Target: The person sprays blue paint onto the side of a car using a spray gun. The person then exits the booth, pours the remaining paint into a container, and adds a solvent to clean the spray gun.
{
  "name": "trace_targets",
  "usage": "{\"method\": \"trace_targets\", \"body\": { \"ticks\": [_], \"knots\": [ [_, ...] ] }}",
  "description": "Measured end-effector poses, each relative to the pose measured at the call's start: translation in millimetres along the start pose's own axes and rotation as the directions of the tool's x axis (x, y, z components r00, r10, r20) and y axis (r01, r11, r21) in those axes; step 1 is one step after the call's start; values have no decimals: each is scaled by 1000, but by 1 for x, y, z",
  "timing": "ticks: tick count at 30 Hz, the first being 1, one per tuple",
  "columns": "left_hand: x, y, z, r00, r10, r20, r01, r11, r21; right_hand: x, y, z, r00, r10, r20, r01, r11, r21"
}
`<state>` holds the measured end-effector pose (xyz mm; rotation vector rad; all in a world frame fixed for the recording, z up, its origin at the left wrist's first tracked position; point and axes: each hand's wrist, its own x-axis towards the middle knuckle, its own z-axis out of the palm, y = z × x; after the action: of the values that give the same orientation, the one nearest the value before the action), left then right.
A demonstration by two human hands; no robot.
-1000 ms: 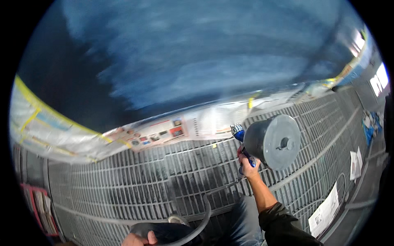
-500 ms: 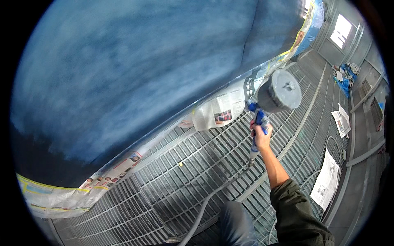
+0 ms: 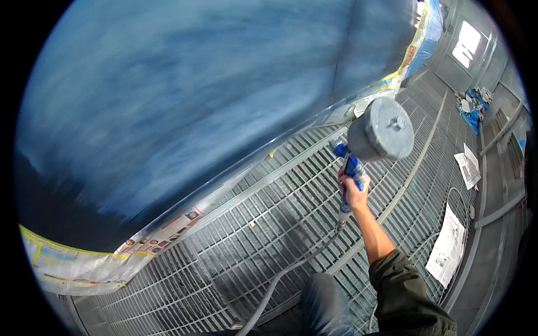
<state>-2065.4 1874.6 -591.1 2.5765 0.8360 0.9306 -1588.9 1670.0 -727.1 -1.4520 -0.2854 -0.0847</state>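
My right hand (image 3: 355,191) is closed around the grip of a blue spray gun (image 3: 351,166). A large grey paint cup (image 3: 381,131) with a round knobbed lid sits tilted on top of the gun. From the bottom of the grip a grey air hose (image 3: 274,283) droops toward the lower edge. The gun's nozzle end faces the blue body panel (image 3: 196,117) at left, with a gap between them. That panel is paler in its middle and darker along its lower border. My left hand is out of the picture.
Newspaper masking (image 3: 165,232) with yellow tape (image 3: 53,245) lines the panel's lower edge. Metal grating (image 3: 224,263) forms the floor. Loose newspaper sheets (image 3: 446,246) and a crumpled blue-and-white heap (image 3: 473,109) lie along the right wall. My knee (image 3: 326,302) shows below.
The newspaper flap hanging by the gun has swung out of sight under the panel, uncovering grating. My right hand and the gun have shifted only slightly.
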Motion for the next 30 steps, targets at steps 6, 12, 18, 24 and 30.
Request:
{"method": "trace_targets", "body": {
  "ticks": [6,12,18,24,30],
  "knots": [
    [-9,-18,-30,997,-62,-40,65,994,83,-84,-17,76,994,75,83,-86,987,134],
    [-37,-74,-58,978,-67,-200,80,995,60,-169,9,147,953,100,285,-110,994,21],
    [-46,-94,-91,955,-200,-218,228,967,111,-229,19,198,862,-6,507,114,977,-182],
    [-61,-121,-100,911,-288,-296,335,935,120,-246,27,254,576,122,808,-42,992,-120],
    [-50,-117,-100,912,-256,-320,311,941,134,-214,-33,260,590,94,802,-333,933,136]
  ]
}}
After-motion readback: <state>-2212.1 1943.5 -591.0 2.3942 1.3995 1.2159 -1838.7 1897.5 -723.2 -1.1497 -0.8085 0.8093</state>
